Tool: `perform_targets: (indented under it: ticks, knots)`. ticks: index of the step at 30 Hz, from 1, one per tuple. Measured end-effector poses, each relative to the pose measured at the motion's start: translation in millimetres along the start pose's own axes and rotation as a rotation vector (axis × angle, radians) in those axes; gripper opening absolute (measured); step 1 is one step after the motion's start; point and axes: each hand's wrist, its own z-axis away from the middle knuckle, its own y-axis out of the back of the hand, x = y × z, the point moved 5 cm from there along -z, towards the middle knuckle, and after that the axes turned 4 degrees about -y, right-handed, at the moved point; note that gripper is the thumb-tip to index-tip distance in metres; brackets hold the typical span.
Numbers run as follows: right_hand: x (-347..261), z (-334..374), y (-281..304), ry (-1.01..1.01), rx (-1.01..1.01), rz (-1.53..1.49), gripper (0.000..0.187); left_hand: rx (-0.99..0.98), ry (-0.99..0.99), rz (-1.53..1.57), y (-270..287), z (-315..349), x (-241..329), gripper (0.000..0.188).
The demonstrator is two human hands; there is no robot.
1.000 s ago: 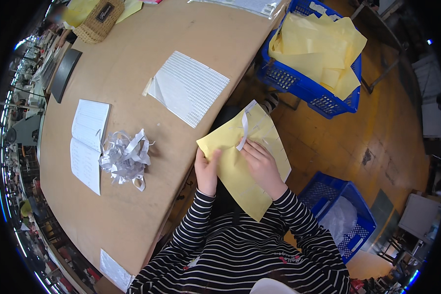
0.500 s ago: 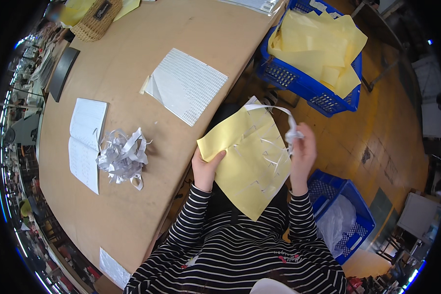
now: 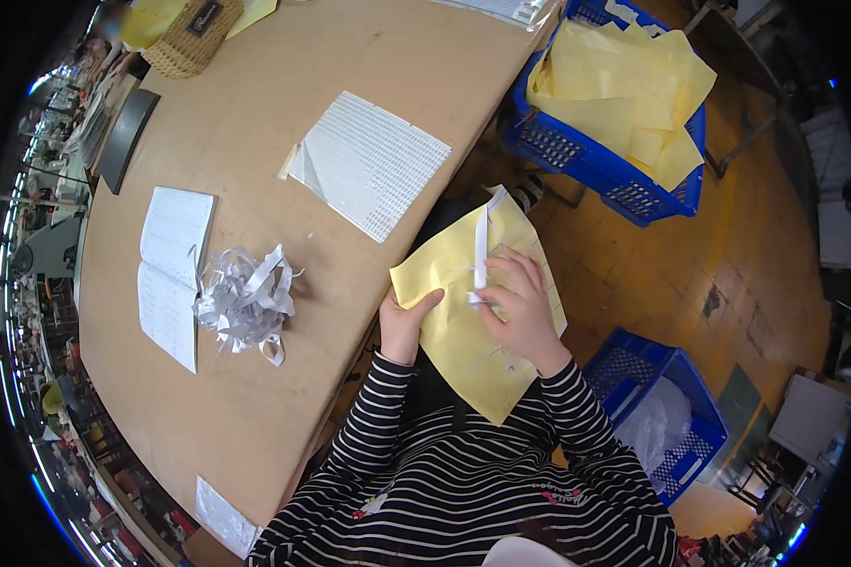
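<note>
A yellow paper sheet [image 3: 454, 345] with small white marks or slits is held over my lap. My left hand [image 3: 408, 322] grips its left edge, thumb on top and fingers underneath. Over the sheet's right half, my right hand [image 3: 523, 310] pinches a narrow white strip [image 3: 481, 248]. One end of that strip runs up to the sheet's top corner, where it seems still joined. A short folded piece of the strip sticks out by my right fingertips.
On the table [image 3: 255, 416] lie a pile of white strips [image 3: 246, 300], an open notebook [image 3: 170, 274] and a printed sheet in a clear sleeve [image 3: 373, 165]. A wicker basket [image 3: 187, 42] stands at the far left. Blue crates [image 3: 624, 194] with yellow sheets [image 3: 624, 85] and with clear plastic [image 3: 657, 420] stand right.
My right hand has swung left from beyond the sheet's right edge to over its middle, bringing the white strip across. My left hand keeps its hold.
</note>
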Motion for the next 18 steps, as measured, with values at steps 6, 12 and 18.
perform_targets:
  ticks: [6,12,18]
  knots:
    - [55.0,11.1,35.2,-0.520,0.345,-0.347,0.023,-0.003,0.028,-0.002,3.1,-1.8,-3.7,0.040]
    - [23.5,-13.9,14.4,-0.115,0.192,0.014,0.038,-0.015,0.018,0.003,3.2,-3.6,-3.6,0.042]
    - [46.2,-25.0,-22.9,-0.390,0.126,-0.751,0.024,-0.006,0.015,-0.004,4.0,-1.7,-3.2,0.042]
